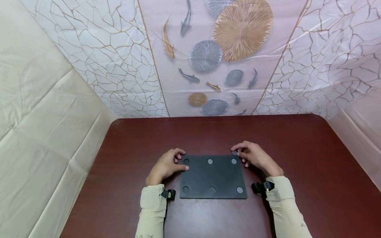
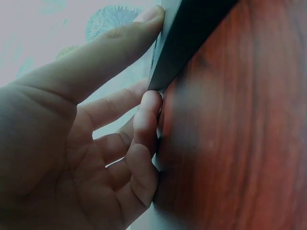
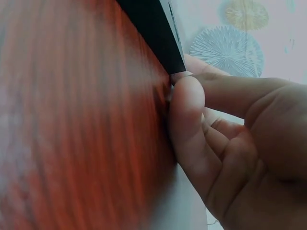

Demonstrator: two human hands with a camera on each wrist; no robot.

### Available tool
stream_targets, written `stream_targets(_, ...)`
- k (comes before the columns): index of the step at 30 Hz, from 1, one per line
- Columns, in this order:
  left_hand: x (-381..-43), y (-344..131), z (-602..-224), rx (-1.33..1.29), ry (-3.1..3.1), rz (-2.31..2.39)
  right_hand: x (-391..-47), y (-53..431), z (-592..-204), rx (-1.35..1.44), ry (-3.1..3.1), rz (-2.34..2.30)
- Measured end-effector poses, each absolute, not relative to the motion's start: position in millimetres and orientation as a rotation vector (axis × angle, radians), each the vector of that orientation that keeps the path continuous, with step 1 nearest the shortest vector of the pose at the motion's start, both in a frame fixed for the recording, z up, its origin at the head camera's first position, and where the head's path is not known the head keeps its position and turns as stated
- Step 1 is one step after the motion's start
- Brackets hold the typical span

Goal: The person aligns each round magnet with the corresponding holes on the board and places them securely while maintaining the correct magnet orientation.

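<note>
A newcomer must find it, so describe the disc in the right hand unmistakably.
On the reddish table lies a dark rectangular board. At its far right corner, the right hand pinches a small grey disc. It alone is held; the other grey discs sit in the board.

A small screened-off booth built round a table point(image 1: 119, 185) is shown, though whether it is housed in a home, an office or a studio cannot be told. The dark red-brown tabletop is backed, from far left corner to far right corner, by a glossy hanging point(image 1: 178, 96) printed with fish, round leaves and crackle lines, while its left edge is flanked by a creased cream sheet point(image 1: 38, 132) and its right edge by a pale pinkish sheet point(image 1: 358, 132). Filming is suggested by small black cameras point(image 1: 262, 188) strapped at the cuffs point(image 1: 281, 188).
</note>
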State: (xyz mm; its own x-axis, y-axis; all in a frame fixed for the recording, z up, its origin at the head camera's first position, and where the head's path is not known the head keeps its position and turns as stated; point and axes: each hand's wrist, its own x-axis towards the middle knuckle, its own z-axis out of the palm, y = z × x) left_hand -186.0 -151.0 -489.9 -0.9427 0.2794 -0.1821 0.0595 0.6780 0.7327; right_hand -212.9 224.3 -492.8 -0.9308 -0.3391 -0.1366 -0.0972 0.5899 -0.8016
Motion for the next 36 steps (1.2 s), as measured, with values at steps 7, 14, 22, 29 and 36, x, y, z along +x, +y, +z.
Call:
stream_targets(7, -190, -154, -490, 0.326, 2.598, 1.113, -217, 224, -494, -0.335, 2.606, -1.197)
stream_targets(14, -189, -164, -491, 0.363, 2.584, 1.101, -219, 218, -494, -0.356, 2.634, -1.132)
stream_targets(22, -187, -167, -492, 0.344, 2.589, 1.125, -218, 213, -491, -0.431, 2.701, -1.015)
stream_targets(29, -186, -167, -493, 0.327, 2.59, 1.133, -218, 213, -492, -0.489, 2.744, -0.94)
stream_targets(36, -190, -160, -494, 0.36, 2.589, 1.131, -215, 222, -491, -0.438, 2.764, -0.945)
